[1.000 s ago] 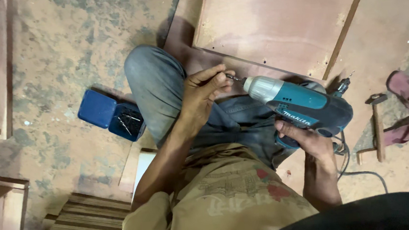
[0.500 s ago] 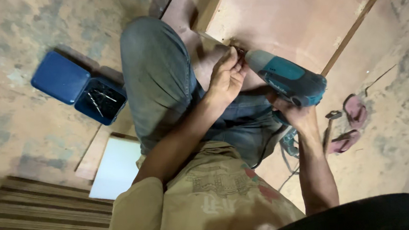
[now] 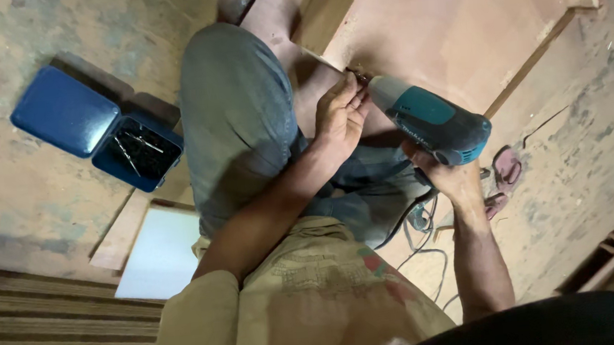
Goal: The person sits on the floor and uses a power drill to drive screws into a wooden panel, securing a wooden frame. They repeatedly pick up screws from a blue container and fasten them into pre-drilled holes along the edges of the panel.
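The right hand (image 3: 447, 177) grips a teal power drill (image 3: 430, 117), likely heavy, best held by its handle. The left hand (image 3: 340, 113) pinches a small screw (image 3: 362, 77) at the stiff wooden panel (image 3: 456, 22).

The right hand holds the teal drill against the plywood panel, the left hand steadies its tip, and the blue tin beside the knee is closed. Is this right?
Not quite. The head view shows the blue tin open, lid folded back, screws inside. The rest stands: right hand holds the teal drill at the plywood panel; left hand steadies its tip.

— Any packages, labels or screens?
— One package: a blue box (image 3: 103, 134) lay open at nine o'clock, its lid flat to the upper left, dark inside with thin metal pieces. The teal drill (image 3: 430, 115) at two o'clock bore a small label.
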The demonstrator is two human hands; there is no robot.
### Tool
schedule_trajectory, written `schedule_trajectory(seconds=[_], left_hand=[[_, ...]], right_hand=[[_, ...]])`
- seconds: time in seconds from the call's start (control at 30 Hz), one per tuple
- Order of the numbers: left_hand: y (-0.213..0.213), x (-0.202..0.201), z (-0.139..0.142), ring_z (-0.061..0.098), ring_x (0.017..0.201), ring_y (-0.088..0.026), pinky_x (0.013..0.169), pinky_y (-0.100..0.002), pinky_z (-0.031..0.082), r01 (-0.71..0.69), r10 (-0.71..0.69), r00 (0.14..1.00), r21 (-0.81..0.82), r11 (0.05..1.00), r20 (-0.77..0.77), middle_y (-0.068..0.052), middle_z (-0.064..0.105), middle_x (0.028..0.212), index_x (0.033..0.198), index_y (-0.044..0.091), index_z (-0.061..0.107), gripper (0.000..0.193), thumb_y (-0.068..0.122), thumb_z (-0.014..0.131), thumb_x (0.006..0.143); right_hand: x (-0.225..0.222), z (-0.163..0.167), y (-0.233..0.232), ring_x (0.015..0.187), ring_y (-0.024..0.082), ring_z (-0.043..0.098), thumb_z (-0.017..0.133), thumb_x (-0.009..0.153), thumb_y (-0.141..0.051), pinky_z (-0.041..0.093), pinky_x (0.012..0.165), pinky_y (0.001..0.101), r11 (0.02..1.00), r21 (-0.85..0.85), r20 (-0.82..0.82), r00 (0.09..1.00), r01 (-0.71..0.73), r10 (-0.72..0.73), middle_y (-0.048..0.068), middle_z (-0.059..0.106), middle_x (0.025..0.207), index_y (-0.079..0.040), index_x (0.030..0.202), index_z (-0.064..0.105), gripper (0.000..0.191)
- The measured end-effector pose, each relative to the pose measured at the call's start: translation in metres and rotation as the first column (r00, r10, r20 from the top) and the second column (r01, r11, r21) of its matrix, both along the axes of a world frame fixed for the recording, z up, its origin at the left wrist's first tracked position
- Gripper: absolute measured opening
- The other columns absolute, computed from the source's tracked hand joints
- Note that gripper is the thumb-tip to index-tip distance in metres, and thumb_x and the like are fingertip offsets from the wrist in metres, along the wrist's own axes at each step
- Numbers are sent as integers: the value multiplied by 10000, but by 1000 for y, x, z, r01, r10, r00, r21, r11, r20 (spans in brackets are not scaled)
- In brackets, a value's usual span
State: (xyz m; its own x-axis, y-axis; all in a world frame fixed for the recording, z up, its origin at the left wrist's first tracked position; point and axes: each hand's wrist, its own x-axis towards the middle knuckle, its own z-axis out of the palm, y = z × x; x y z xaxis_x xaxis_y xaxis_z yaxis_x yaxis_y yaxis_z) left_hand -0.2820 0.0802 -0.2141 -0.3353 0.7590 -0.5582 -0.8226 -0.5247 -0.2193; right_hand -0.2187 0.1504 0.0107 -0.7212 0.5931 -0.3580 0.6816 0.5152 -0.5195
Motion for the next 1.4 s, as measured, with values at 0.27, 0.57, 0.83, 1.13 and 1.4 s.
schedule_trajectory(seconds=[0.27, 0.57, 0.83, 1.13, 1.4], left_hand=[[-1, 3, 2, 650, 1054, -210, 957, -372, 534, 6, -6, 1000, -27, 1000, 8, -89, 700, 1105, 1154, 10, 678, 241, 224, 624, 1057], [-37, -3, 25, 523, 1418, -254, 1204, -376, 394, -113, -226, 812, -525, 844, -538, -199, 552, 1510, 1478, -5, 442, 421, 82, 556, 1082], [-42, -12, 53, 374, 1550, -286, 1299, -405, 270, -5, -264, 793, -439, 898, -549, -211, 379, 1662, 1600, 5, 269, 522, 48, 450, 1113], [-41, -18, 60, 387, 1557, -287, 1313, -412, 275, -36, -263, 773, -455, 890, -577, -220, 386, 1670, 1622, -5, 238, 548, -8, 425, 1106], [-45, -15, 58, 419, 1534, -298, 1295, -408, 311, -37, -335, 743, -534, 845, -580, -211, 403, 1656, 1613, 14, 257, 553, 7, 476, 1105]], right_hand=[[-45, 14, 10, 867, 327, 709, 822, 809, -70, 562, 765, 403, 847, 192, 246, 860, -496, 447, 178, 739, 985, -23, 1119, 721, 330], [-61, 21, 18, 596, 278, 690, 786, 814, -128, 546, 595, 384, 976, 21, 456, 871, -219, 185, 133, 702, 726, -25, 1043, 707, 264], [-59, 18, 29, 693, 319, 686, 780, 826, -119, 523, 619, 386, 902, 72, 374, 850, -425, 371, 140, 690, 790, -30, 989, 698, 203], [-76, 14, 27, 631, 160, 651, 744, 837, -44, 508, 588, 320, 975, -80, 265, 938, -208, 222, 89, 678, 763, 2, 1078, 667, 257], [-81, 19, 26, 526, 177, 683, 732, 844, -109, 545, 536, 300, 993, -107, 410, 908, -47, 87, 109, 712, 717, -21, 1177, 687, 347]])
